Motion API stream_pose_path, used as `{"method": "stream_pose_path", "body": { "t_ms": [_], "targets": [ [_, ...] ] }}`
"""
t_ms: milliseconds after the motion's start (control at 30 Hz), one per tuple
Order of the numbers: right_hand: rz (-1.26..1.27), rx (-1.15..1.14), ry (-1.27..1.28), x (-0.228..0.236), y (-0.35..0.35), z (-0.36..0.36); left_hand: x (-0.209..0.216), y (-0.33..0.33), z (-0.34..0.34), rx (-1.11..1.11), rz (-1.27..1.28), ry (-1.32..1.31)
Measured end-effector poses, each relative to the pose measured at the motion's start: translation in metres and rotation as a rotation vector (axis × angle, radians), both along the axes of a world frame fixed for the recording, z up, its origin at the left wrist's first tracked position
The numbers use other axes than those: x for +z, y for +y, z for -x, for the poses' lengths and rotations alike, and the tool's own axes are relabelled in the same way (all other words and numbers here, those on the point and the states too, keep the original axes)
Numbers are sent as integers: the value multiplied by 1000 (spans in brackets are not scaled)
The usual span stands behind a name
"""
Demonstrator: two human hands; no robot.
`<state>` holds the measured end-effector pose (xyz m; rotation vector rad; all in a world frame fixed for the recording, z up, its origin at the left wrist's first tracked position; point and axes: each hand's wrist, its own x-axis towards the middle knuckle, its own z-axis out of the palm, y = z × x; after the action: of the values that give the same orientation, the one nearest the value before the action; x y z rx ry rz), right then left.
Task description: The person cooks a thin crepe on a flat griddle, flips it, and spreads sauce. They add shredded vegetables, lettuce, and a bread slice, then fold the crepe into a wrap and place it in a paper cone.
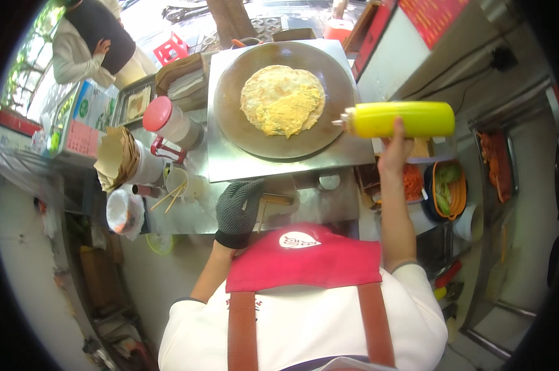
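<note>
My right hand (396, 148) is closed round a yellow-green squeeze bottle (425, 119), which lies level with its nozzle pointing left at the griddle's right rim. On the round griddle (230, 127) rests a flat pancake (273, 80), with yellow egg (295, 110) spread over its lower right part. My left hand (239, 207), in a dark dotted glove, is at the front edge of the metal griddle stand (230, 171). Its fingers look stretched out and close together, back of the hand upward; the palm side is hidden.
Left of the griddle stand a red-lidded jug (159, 114), a stack of paper bags (117, 157) and a cup with chopsticks (183, 184). At the right are shredded orange food (412, 182) and an orange basket of greens (456, 201). A person (97, 46) stands at the far left.
</note>
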<state>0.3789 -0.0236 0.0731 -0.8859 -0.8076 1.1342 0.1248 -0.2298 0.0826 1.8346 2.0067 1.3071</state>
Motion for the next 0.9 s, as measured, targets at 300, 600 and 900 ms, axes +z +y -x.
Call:
{"method": "stream_pose_path", "body": {
  "t_ms": [300, 600, 900],
  "targets": [
    [-343, 97, -563, -15, 63, 162, -22, -39, 46, 221, 30, -114],
    [-465, -121, -676, -6, 114, 179, -25, -48, 74, 258, -8, -163],
    [-377, 25, -728, 4, 75, 153, -27, -39, 80, 242, 1, -160]
  ]
}}
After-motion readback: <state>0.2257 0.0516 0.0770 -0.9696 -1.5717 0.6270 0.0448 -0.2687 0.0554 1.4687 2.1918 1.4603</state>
